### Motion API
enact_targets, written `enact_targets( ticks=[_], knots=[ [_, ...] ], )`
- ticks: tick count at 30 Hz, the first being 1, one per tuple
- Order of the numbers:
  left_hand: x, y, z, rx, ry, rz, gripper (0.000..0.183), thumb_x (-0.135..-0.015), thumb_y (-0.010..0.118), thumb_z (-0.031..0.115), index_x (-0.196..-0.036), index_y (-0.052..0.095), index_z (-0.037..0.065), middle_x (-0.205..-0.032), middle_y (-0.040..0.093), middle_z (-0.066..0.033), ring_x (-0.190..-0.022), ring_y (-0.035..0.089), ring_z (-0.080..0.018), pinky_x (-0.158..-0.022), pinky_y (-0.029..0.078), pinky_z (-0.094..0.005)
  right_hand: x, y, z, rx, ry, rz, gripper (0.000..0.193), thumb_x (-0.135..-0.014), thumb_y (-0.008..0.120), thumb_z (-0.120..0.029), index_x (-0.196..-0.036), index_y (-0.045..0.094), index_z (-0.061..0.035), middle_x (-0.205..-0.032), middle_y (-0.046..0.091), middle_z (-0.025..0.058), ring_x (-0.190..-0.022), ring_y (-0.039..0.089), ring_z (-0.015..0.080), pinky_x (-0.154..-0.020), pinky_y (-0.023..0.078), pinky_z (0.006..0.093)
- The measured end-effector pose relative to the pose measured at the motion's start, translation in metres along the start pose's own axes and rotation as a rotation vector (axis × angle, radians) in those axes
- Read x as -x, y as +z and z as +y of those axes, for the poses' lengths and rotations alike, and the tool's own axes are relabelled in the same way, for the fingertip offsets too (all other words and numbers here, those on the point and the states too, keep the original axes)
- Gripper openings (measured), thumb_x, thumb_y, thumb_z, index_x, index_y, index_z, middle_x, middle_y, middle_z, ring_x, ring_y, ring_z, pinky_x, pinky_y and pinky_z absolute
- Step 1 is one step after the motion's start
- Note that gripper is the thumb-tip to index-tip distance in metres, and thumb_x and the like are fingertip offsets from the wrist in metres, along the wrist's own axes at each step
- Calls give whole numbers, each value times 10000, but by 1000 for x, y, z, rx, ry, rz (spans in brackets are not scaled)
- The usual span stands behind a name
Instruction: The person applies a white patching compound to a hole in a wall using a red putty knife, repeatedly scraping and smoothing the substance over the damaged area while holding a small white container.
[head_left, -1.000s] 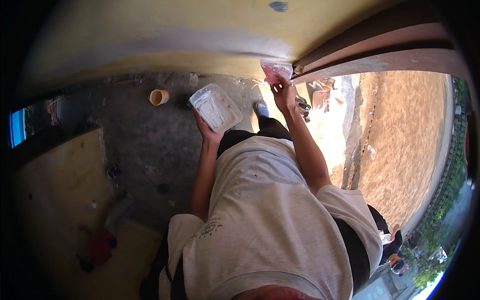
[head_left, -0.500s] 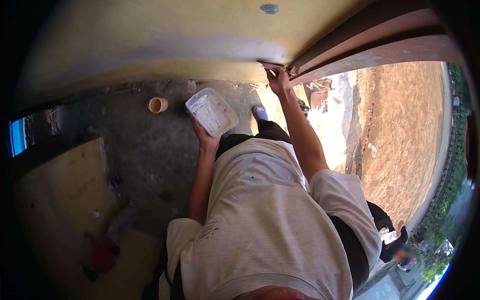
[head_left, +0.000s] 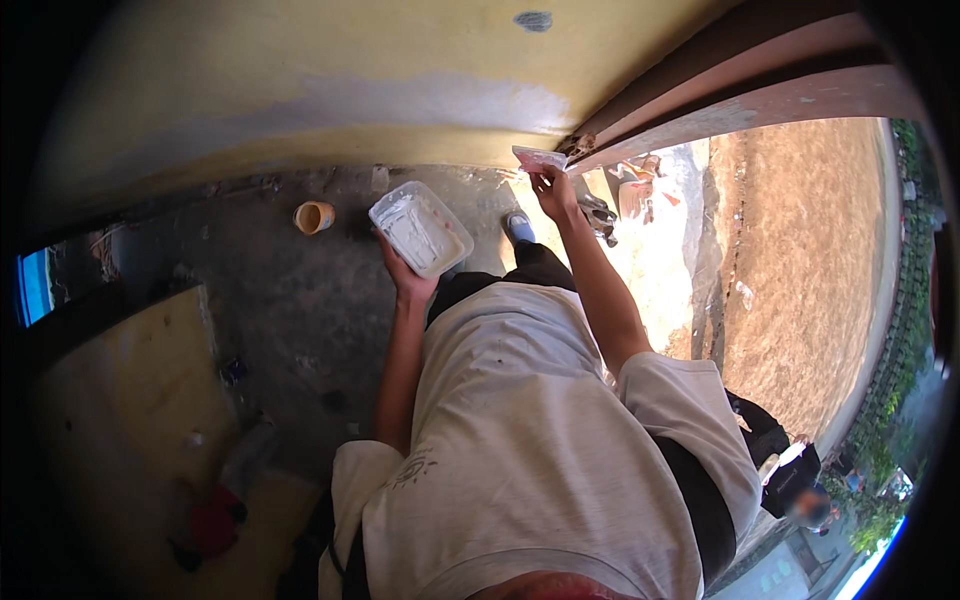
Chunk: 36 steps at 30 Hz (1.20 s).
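Note:
My left hand (head_left: 408,277) grips a clear plastic tub (head_left: 457,252) by its near left side. White paste (head_left: 415,226) coats the inside of the tub. With my right hand (head_left: 552,192) I hold a flat putty scraper (head_left: 538,159), its wide blade pointing away from me and smeared with pale and reddish marks. The scraper is just off the yellow wall (head_left: 400,60), close to the brown door frame (head_left: 760,110). A whitish smear of filler (head_left: 420,105) runs along the wall, and a small grey patch (head_left: 533,21) lies higher up.
A yellowish bucket (head_left: 314,217) stands on the dark floor (head_left: 290,290) left of the tub. At the right, a sunlit doorway opens onto brown ground (head_left: 800,260). A low yellow wall (head_left: 150,350) is at the left. Another person (head_left: 795,485) is at the lower right.
My right hand has drawn the scraper back from the wall and turned it so its flat face shows. The tub in my left hand has barely moved.

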<state>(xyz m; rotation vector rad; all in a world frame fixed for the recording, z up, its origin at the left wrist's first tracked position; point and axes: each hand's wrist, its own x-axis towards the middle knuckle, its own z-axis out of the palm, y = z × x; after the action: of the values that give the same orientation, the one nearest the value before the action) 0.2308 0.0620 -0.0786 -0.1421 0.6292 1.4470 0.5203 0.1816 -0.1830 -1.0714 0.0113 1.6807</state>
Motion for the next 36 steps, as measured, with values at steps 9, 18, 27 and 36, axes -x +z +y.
enact_targets(
  ticks=[9,18,27,36],
  knots=[
    [1,-1,4,1,12,1,746,-956,430,679,-1459,449,128,-1422,527,-94,-1252,538,-324,-1059,417,-585,-21,53,-39,133,-166,-149,237,-968,480,58,-1170,590,116,-1169,637,160,-1083,601,200,-970,502,293],
    [-2,2,5,10,31,-28,728,-964,401,683,-1457,452,150,-1397,554,-85,-1233,557,-309,-1053,433,-570,57,44,-20,-154,-136,-60,95,-958,568,-64,-1009,636,-20,-948,631,75,-882,611,184,-859,538,328],
    [-3,13,13,-69,15,30,754,-964,395,685,-1488,414,142,-1427,525,-107,-1267,528,-346,-1070,408,-595,-40,4,15,-76,39,28,142,-989,495,-60,-1090,550,24,-1100,564,133,-997,567,238,-907,523,351],
    [2,2,21,-45,12,-6,786,-948,407,703,-1495,405,139,-1440,515,-125,-1283,517,-350,-1095,390,-576,28,61,-31,-207,-94,-127,151,-968,522,-37,-1103,568,12,-1089,595,98,-999,572,210,-862,511,331]
  ],
)
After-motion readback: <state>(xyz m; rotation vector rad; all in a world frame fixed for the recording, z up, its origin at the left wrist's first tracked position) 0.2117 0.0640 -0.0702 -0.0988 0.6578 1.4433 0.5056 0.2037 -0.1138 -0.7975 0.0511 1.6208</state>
